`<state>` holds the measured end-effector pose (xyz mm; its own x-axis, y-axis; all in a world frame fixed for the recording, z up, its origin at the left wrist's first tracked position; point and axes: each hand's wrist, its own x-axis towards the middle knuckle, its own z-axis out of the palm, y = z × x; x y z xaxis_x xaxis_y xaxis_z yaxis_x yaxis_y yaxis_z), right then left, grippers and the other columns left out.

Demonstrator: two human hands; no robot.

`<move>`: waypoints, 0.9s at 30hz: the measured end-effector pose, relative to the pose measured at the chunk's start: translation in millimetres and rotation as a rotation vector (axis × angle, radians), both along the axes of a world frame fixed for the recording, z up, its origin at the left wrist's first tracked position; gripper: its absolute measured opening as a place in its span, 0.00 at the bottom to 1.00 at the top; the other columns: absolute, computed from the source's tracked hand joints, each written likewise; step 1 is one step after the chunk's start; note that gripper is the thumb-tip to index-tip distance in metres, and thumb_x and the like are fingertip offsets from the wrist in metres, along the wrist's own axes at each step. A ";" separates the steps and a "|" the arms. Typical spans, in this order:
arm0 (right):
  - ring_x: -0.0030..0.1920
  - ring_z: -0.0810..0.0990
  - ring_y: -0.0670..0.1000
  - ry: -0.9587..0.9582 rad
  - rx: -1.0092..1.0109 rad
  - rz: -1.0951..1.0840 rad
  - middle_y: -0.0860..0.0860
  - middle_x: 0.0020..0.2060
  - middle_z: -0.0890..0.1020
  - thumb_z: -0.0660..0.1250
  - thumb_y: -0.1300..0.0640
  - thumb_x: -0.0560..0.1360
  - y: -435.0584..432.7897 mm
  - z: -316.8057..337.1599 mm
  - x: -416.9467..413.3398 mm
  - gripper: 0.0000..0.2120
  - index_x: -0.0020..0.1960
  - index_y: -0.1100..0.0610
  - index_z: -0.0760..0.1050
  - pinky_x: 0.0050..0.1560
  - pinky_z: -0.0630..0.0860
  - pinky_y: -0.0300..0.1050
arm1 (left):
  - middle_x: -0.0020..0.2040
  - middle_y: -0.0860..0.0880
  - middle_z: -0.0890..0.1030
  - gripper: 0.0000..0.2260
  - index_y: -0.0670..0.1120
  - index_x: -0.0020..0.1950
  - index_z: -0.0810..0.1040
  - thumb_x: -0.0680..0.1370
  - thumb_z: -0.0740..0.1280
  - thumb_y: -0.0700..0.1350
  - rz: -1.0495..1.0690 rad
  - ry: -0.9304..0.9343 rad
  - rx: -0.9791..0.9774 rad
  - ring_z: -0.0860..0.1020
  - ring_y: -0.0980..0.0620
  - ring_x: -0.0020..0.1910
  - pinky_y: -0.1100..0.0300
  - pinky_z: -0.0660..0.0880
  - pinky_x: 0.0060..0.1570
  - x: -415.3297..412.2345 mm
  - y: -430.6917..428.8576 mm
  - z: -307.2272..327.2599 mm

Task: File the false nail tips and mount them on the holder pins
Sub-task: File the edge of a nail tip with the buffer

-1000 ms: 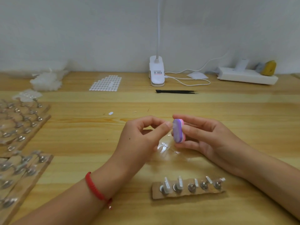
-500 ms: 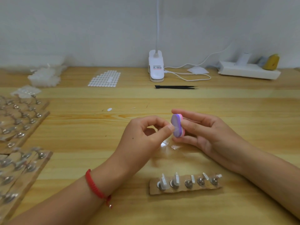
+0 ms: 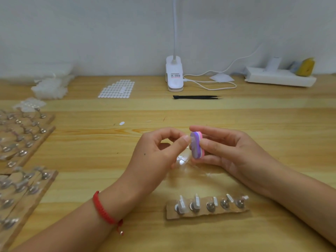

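Filing seems in hand: left hand (image 3: 160, 151) pinches a clear tip (image 3: 189, 140) against the file (image 3: 196, 147), which right hand (image 3: 227, 151) grips upright so its face meets the tip; holder (image 3: 171, 214) lies near on table (image 3: 272, 124).

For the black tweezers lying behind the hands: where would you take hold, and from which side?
I'd pinch the black tweezers across their thicker left half, coming from above: they lie flat on the table, broad end left, fine tips pointing right.
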<state>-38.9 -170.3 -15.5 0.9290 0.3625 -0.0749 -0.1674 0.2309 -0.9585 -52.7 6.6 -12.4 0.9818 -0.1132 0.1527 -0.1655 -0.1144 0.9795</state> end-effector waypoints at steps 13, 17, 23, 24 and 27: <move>0.45 0.81 0.52 -0.026 -0.016 0.024 0.54 0.46 0.85 0.71 0.57 0.66 1.2 0.3 -0.8 0.18 0.56 0.56 0.83 0.43 0.81 0.41 | 0.19 0.53 0.68 0.07 0.46 0.36 0.78 0.73 0.69 0.45 -0.041 0.029 -0.041 0.65 0.59 0.18 0.70 0.62 0.21 2.2 1.1 -2.6; 0.45 0.83 0.50 -0.004 0.024 0.001 0.55 0.47 0.85 0.69 0.59 0.68 -0.5 0.6 0.9 0.16 0.56 0.56 0.83 0.43 0.80 0.41 | 0.20 0.55 0.68 0.07 0.43 0.38 0.79 0.75 0.68 0.42 -0.090 0.015 0.004 0.65 0.60 0.19 0.72 0.62 0.22 -0.2 -0.8 -2.4; 0.43 0.84 0.51 0.012 0.005 0.020 0.57 0.43 0.86 0.72 0.59 0.68 -2.8 1.2 0.8 0.14 0.53 0.59 0.84 0.39 0.81 0.41 | 0.19 0.55 0.67 0.07 0.41 0.39 0.79 0.75 0.68 0.42 -0.064 0.017 -0.009 0.64 0.60 0.17 0.71 0.62 0.21 3.0 1.3 -3.7; 0.42 0.84 0.50 0.012 0.004 0.008 0.57 0.43 0.86 0.72 0.59 0.68 -2.0 1.4 0.2 0.14 0.53 0.59 0.84 0.39 0.81 0.40 | 0.18 0.55 0.68 0.07 0.41 0.40 0.79 0.76 0.68 0.42 -0.086 0.015 0.016 0.64 0.60 0.17 0.71 0.62 0.21 2.0 0.3 -3.4; 0.42 0.85 0.49 0.028 0.017 -0.020 0.57 0.43 0.86 0.70 0.57 0.67 -0.9 1.9 0.0 0.15 0.52 0.59 0.84 0.38 0.80 0.39 | 0.18 0.55 0.67 0.06 0.44 0.39 0.81 0.74 0.70 0.45 -0.142 0.014 0.041 0.64 0.61 0.18 0.72 0.62 0.22 -0.3 -0.8 -1.4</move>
<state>-38.9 -171.2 -13.6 0.9336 0.3455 -0.0948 -0.1893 0.2509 -0.9493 -53.0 5.7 -13.8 0.9574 -0.2571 0.1317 -0.1695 -0.1307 0.9768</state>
